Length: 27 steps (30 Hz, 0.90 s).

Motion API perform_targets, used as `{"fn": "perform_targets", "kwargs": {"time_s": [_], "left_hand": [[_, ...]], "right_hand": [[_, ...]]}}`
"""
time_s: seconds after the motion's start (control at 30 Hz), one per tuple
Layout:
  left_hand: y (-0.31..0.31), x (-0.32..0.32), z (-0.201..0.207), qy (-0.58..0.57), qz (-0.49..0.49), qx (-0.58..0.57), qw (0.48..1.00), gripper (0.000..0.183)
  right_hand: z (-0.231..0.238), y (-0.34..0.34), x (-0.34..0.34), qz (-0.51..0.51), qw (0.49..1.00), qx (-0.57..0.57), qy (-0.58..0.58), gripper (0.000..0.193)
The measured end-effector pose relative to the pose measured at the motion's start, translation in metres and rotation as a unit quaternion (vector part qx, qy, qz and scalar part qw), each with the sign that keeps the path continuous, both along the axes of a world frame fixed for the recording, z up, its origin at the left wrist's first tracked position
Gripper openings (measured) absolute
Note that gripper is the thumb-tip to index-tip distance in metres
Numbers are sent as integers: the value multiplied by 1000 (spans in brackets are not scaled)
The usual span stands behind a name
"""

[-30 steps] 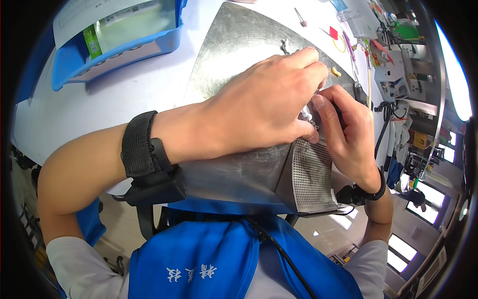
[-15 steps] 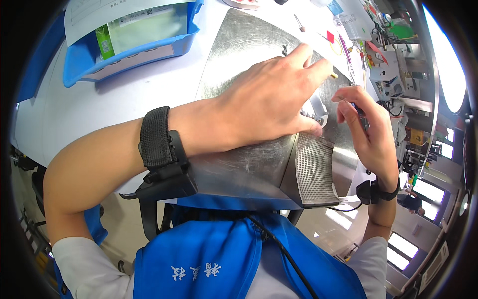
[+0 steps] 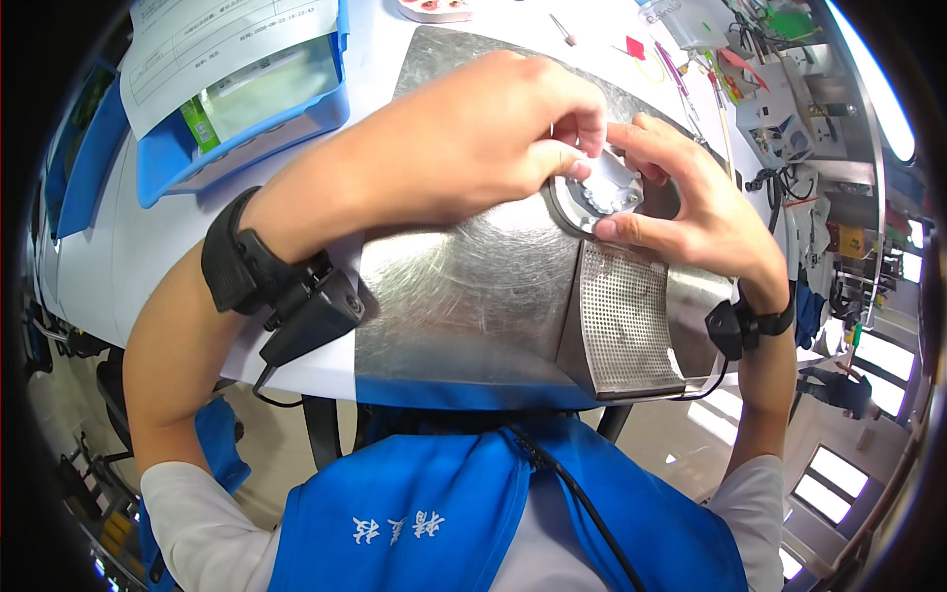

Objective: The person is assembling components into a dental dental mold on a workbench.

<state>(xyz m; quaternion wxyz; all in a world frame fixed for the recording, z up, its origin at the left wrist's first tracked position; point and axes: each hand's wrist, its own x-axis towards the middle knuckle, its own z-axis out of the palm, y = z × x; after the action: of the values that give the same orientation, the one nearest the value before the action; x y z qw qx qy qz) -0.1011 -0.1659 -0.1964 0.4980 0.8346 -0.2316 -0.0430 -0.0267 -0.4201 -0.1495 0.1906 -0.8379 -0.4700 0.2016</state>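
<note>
2 bare hands pinch a small white disc [image 3: 610, 183] with a ring of holes, resting on a brushed metal plate [image 3: 464, 296]. Left hand [image 3: 473, 138] grips the disc's near-left rim; right hand [image 3: 691, 212] closes thumb and fingers on its right side. Just nearer than the disc, a perforated metal panel [image 3: 623, 321] lies on the plate. Beyond the plate's far-left corner sits a blue tray [image 3: 237, 128] with papers
</note>
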Motion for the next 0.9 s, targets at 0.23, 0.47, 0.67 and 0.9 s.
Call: {"fn": "perform_targets", "kwargs": {"time_s": [0.23, 0.47, 0.67, 0.9], "left_hand": [[-11, -9, -16, -227, 12, 75, 971, 10], [-15, -6, -7, -149, 11, 2, 989, 10], [-15, -15, 3, -29, 40, -51, 997, 7], [-32, -21, 13, -26, 82, -34, 996, 9]], "right_hand": [[-9, 3, 10, 61, 997, 49, -8, 78], [-18, -5, 15, 60, 997, 52, -6, 79], [-33, -6, 18, 94, 988, 125, 8, 74], [-32, -7, 20, 112, 982, 148, 34, 74]]}}
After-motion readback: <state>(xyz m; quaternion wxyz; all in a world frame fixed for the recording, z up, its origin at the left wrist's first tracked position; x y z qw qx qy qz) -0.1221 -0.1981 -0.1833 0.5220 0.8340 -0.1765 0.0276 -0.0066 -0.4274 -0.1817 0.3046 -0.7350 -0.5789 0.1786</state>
